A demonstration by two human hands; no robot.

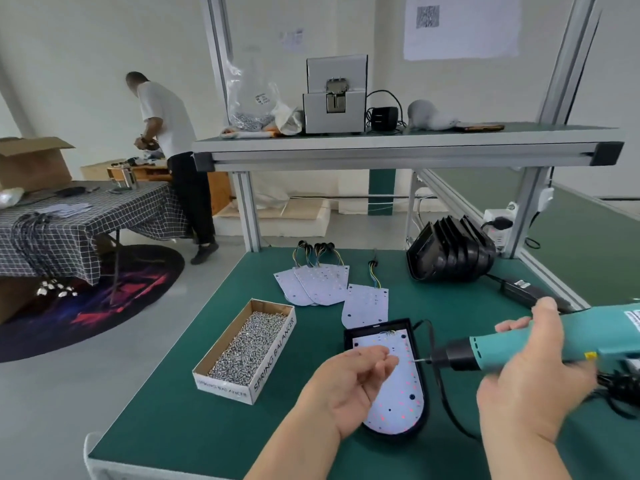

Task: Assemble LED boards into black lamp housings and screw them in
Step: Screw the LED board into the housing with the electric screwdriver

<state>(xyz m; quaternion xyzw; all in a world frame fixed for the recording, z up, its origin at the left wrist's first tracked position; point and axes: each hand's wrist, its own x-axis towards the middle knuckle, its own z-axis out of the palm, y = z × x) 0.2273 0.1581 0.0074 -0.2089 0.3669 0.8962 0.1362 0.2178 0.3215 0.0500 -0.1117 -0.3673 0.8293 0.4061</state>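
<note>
Teal screwdriver (498,346) in right hand (535,386)

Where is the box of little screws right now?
In the head view, the cardboard box of screws sits on the green table, left of the black lamp housing and the left hand.

Cardboard box (273,355): "SPRING BALANCER" in dark caps along long side wall, same again upside-down on near end. Paper sheet (462,36) on wall: QR-type code, txt illegible. Labels on screwdriver (554,344) & plastic bag (256,98): too blurred.
</note>
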